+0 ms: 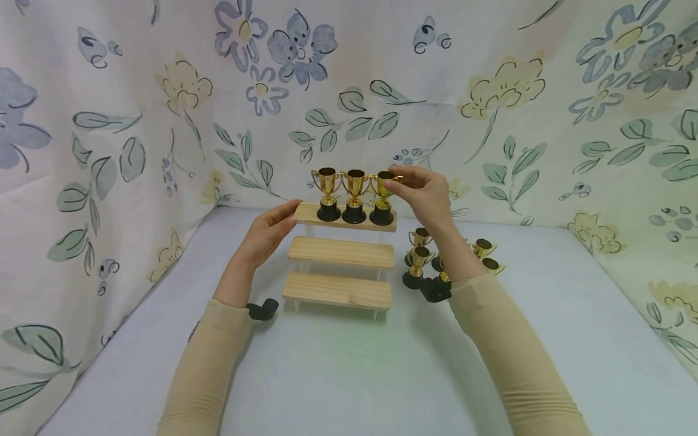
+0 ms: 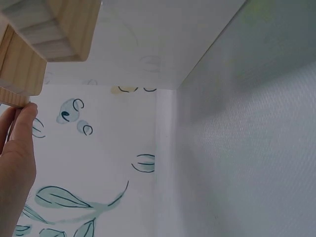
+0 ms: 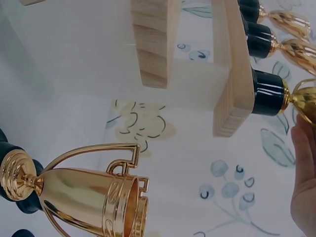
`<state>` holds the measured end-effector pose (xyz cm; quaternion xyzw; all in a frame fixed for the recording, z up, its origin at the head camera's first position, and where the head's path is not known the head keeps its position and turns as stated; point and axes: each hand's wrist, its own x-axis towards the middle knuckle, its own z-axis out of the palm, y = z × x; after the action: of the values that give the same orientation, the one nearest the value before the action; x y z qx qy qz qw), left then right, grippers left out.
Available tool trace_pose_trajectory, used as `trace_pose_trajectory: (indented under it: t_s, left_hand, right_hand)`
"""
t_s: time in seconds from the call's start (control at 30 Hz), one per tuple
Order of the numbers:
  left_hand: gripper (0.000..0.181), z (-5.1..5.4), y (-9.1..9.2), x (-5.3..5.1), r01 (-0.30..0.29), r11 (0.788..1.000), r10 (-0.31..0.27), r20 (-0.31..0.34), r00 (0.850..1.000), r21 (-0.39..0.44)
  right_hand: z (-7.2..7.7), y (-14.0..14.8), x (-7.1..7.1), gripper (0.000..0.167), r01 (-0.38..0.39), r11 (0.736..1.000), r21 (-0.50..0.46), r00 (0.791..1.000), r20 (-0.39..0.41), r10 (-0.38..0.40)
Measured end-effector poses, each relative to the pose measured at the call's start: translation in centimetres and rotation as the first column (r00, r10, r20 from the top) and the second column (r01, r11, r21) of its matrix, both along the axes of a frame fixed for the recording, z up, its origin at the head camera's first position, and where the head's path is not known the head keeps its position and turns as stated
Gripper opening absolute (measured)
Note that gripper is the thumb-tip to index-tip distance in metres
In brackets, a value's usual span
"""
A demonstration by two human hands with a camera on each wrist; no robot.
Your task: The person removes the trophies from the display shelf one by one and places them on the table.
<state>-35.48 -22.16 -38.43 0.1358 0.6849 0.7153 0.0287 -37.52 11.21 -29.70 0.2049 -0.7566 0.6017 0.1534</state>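
Three gold trophies with black bases stand in a row on the top step of a three-step wooden rack. The rightmost trophy is pinched at its cup by my right hand; in the right wrist view its base stands on the top board, and the hand is at its cup. With thumb and fingers, my left hand holds the left end of the top step. The left wrist view shows that hand at the end of the farthest board.
Several more trophies stand right of the rack, partly behind my right forearm; one is near the right wrist camera. The middle step and bottom step are below. A floral cloth hangs behind the white table.
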Motion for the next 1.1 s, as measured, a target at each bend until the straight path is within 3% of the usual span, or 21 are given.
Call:
trace_pose_trajectory:
  t_s: [0.5,0.83,1.1]
  left_hand:
    - [0.055,0.2,0.1,0.0,0.005,1.000,-0.006,0.011,1.000,0.020]
    - [0.055,0.1,0.2,-0.1,0.013,1.000,-0.013,0.010,1.000,0.022]
    - [0.055,0.2,0.1,0.0,0.001,1.000,-0.001,0.015,1.000,0.007]
  right_hand:
    - [-0.1,1.7,0.9,0.041,0.025,0.999,-0.046,1.000,-0.002,-0.025]
    - [0.0,3.2,2.2,0.034,0.068,0.994,-0.088,0.997,-0.041,-0.072]
    - [0.0,4.5,3.9,0.036,0.133,0.990,-0.040,0.991,-0.025,-0.134]
